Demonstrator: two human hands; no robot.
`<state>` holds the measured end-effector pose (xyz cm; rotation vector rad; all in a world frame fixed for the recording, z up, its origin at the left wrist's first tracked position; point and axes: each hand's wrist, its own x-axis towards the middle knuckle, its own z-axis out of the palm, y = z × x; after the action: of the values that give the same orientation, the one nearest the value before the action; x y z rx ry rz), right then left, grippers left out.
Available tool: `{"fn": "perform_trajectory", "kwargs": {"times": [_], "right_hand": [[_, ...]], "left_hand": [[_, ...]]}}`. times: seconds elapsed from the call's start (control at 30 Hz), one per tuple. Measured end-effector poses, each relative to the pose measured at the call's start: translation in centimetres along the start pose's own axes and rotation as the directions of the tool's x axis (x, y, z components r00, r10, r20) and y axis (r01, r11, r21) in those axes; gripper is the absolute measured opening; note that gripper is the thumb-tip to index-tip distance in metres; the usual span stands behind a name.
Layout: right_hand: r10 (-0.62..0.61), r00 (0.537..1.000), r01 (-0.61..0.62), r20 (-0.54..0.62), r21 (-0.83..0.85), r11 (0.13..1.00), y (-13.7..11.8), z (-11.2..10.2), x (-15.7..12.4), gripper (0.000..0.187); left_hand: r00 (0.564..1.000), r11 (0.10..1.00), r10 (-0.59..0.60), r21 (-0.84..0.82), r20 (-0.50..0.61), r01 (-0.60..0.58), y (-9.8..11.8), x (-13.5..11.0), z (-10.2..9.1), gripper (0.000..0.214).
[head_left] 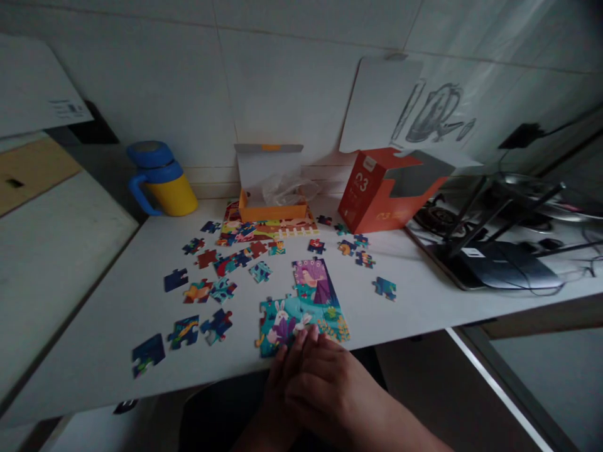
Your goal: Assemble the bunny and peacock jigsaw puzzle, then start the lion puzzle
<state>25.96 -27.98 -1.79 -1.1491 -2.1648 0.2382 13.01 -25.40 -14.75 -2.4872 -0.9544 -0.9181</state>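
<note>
My left hand [286, 371] rests at the front edge of the table, fingers stretched forward. Over it lies my right hand [325, 376], covering much of its back; neither hand visibly holds anything. The fingertips reach the lower edge of a partly joined jigsaw puzzle [306, 307], an L-shaped picture with a rabbit and plants. Loose jigsaw pieces lie to its left, such as a dark blue piece [148, 355], a piece with yellow [184, 331] and a blue-red piece [217, 326]. On the right is a teal piece [385, 288].
An open orange box [273, 213] with a clear plastic bag [288, 189] stands on a printed picture sheet [299, 230] at the back. Nearby are a red carton [372, 194] and a blue-yellow jug [172, 191]. A black stand [504, 263] and stove [443, 220] occupy the right.
</note>
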Motion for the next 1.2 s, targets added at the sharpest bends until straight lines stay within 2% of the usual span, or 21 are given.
{"fn": "perform_trajectory", "kwargs": {"times": [0.1,0.2,0.27,0.37,0.4,0.43,0.47,0.53,0.6,0.7,0.8,0.97,1.03,1.1,1.2], "right_hand": [[0.034,0.998,-0.032,-0.048,0.038,0.999,0.7,-0.5,-1.1,0.01],[0.184,0.983,-0.185,-0.008,-0.043,0.982,3.1,-3.3,-1.4,0.013],[0.372,0.928,-0.372,-0.038,-0.171,0.912,5.9,-6.2,-0.9,0.02],[0.597,0.79,-0.593,-0.137,-0.416,0.69,11.6,-11.1,0.8,0.03],[0.643,0.75,-0.627,-0.156,-0.476,0.616,13.7,-12.5,1.5,0.033],[0.67,0.728,-0.627,-0.143,-0.536,0.566,15.7,-13.7,2.2,0.033],[0.695,0.712,-0.608,-0.101,-0.584,0.538,17.6,-14.6,2.8,0.034],[0.719,0.695,-0.556,0.003,-0.632,0.54,20.8,-15.8,3.6,0.033],[0.727,0.685,-0.542,0.044,-0.636,0.549,23.0,-16.2,4.0,0.031],[0.747,0.66,-0.554,0.077,-0.623,0.553,25.0,-16.1,3.9,0.033],[0.774,0.627,-0.583,0.083,-0.609,0.537,26.2,-16.2,3.6,0.035],[0.798,0.598,-0.622,0.079,-0.582,0.524,27.4,-16.8,2.9,0.041],[0.799,0.6,-0.65,0.044,-0.556,0.519,27.6,-16.9,2.4,0.043],[0.781,0.624,-0.679,-0.014,-0.505,0.533,27.6,-16.8,2.0,0.039],[0.741,0.668,-0.722,-0.076,-0.306,0.62,26.7,-16.2,2.1,0.039]], "left_hand": [[1.0,0.999,0.014,-0.041,-0.023,-0.015,-0.3,-0.2,0.0,0.048],[0.996,0.99,0.007,-0.138,-0.094,-0.02,-0.5,-0.1,0.0,0.044],[0.995,0.987,0.004,-0.159,-0.104,-0.021,-0.7,0.1,-0.1,0.045],[0.993,0.991,0.02,-0.128,-0.113,-0.035,-0.8,0.6,-0.4,0.047],[0.991,0.992,0.024,-0.118,-0.131,-0.04,-0.9,0.8,-0.5,0.046],[0.989,0.993,0.026,-0.109,-0.143,-0.041,-0.9,0.9,-0.5,0.044],[0.989,0.994,0.027,-0.101,-0.149,-0.043,-0.9,1.0,-0.5,0.043],[0.988,0.995,0.032,-0.089,-0.151,-0.046,-0.9,1.0,-0.4,0.042],[0.989,0.996,0.035,-0.08,-0.145,-0.047,-0.9,0.9,-0.3,0.041],[0.989,0.996,0.041,-0.071,-0.141,-0.051,-0.8,0.6,-0.1,0.042],[0.989,0.997,0.047,-0.057,-0.139,-0.056,-0.8,0.4,-0.1,0.045],[0.991,0.997,0.063,-0.044,-0.12,-0.069,-1.0,0.2,-0.2,0.047],[0.99,0.996,0.066,-0.045,-0.121,-0.072,-1.0,0.3,-0.3,0.047],[0.991,0.996,0.067,-0.051,-0.118,-0.073,-1.0,0.3,-0.3,0.047],[0.991,0.996,0.067,-0.047,-0.115,-0.073,-0.9,0.2,-0.3,0.045]]}}
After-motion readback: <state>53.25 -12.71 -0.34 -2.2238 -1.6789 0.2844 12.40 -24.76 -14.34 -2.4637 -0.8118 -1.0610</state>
